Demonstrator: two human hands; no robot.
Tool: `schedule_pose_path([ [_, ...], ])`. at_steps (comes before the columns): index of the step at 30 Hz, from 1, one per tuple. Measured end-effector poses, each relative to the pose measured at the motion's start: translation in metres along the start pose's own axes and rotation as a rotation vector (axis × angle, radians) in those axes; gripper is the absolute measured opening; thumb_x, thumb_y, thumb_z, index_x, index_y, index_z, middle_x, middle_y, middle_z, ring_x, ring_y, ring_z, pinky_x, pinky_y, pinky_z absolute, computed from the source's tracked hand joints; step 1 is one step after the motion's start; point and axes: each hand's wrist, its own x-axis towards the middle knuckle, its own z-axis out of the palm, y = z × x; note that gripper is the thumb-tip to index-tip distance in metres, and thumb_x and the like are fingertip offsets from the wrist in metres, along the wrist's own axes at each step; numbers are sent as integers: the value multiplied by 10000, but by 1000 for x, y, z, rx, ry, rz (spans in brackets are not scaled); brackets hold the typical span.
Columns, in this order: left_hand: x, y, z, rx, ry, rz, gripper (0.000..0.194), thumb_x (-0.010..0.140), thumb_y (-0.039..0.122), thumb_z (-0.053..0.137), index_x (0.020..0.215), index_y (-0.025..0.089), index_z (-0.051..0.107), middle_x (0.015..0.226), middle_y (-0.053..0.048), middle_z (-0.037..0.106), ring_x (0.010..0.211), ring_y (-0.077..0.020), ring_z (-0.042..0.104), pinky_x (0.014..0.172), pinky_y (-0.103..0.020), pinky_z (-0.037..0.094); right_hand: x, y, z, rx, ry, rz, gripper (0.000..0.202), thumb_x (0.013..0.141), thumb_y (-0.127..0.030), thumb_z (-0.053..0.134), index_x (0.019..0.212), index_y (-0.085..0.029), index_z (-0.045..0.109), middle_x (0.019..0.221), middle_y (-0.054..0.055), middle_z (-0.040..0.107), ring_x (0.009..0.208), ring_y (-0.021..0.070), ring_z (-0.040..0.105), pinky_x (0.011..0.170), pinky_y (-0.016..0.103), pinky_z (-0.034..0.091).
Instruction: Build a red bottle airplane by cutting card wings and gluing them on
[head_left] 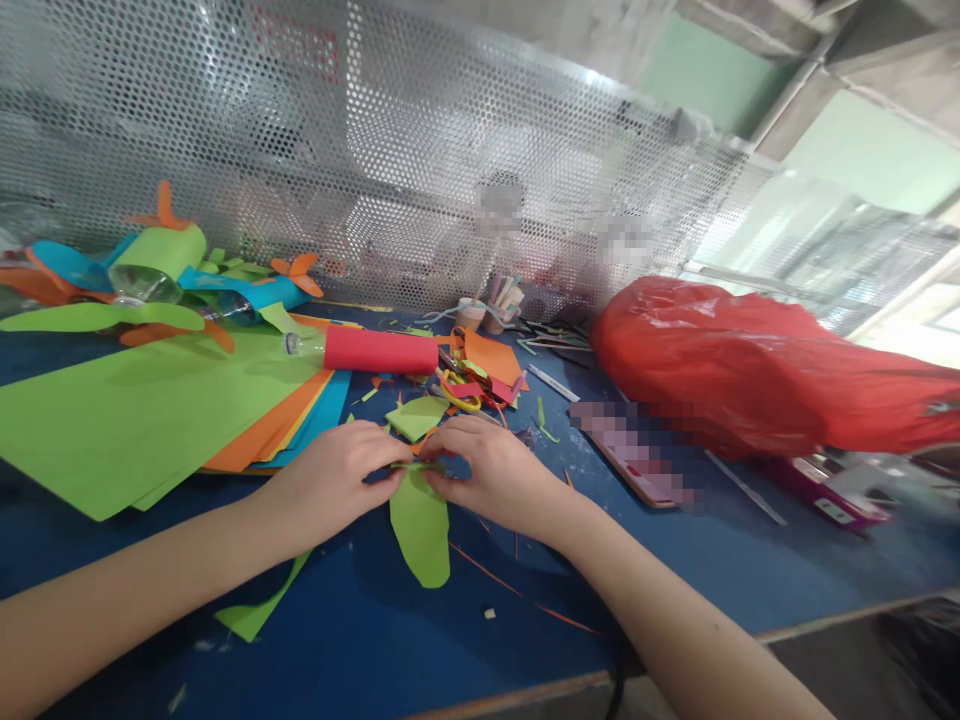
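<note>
Both hands meet over a green paper cutout [421,530], a long piece with a rounded lower end. My left hand [349,465] pinches its top edge from the left. On the other side, my right hand [484,470] pinches the same edge, fingertips close to the left ones. Just beyond the hands lies a small piece of green paper [416,416]. A clear plastic bottle wrapped in red paper [382,352] rests on its side behind that. Yellow-handled scissors [461,392] sit among paper scraps, partly covered.
Large green sheets [172,400] cover orange, yellow and blue ones at left. Bottle-and-paper planes [161,262] stand behind them. A phone [634,455], a big red plastic bag [720,365] and cups of pens [499,305] are on the blue table [360,640], backed by a perforated metal screen [300,130].
</note>
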Motion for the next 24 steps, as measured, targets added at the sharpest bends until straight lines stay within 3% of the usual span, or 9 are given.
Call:
schedule_pose_path([
  [5, 0, -3, -1, 5, 50, 59, 148, 879, 168, 501, 907, 185, 646, 878, -37, 719, 839, -191, 640, 795, -350, 512, 1, 6, 2, 37, -12, -49, 121, 880, -237, 586, 958, -178, 658, 927, 58, 700, 896, 174, 625, 824, 296, 473],
  [11, 4, 5, -3, -25, 146, 94, 138, 859, 123, 498, 870, 147, 633, 812, -52, 697, 800, -185, 622, 751, -334, 514, 1, -1, 3, -95, 50, -152, 136, 890, -211, 545, 903, -162, 671, 853, 64, 706, 799, 181, 637, 733, 297, 471],
  [15, 5, 11, -6, -92, 136, 10, 100, 823, 119, 536, 853, 159, 622, 789, -29, 667, 785, -168, 607, 722, -300, 503, 0, -5, 0, -140, 102, -174, 154, 879, -173, 526, 850, -153, 675, 792, 59, 703, 726, 176, 627, 678, 299, 471],
  [20, 5, 6, -9, -215, 96, -184, 99, 840, 199, 560, 909, 208, 632, 838, 3, 685, 732, -134, 624, 699, -258, 516, 0, -1, -6, -82, 156, -155, 179, 918, -218, 509, 936, -144, 671, 875, 78, 712, 801, 183, 631, 719, 300, 498],
  [24, 6, 0, -10, -349, 104, -285, 93, 836, 253, 572, 888, 219, 641, 849, 9, 700, 754, -145, 645, 692, -259, 529, 0, 3, -11, -41, 129, -115, 169, 913, -217, 528, 990, -140, 658, 929, 78, 707, 827, 178, 635, 741, 290, 506],
])
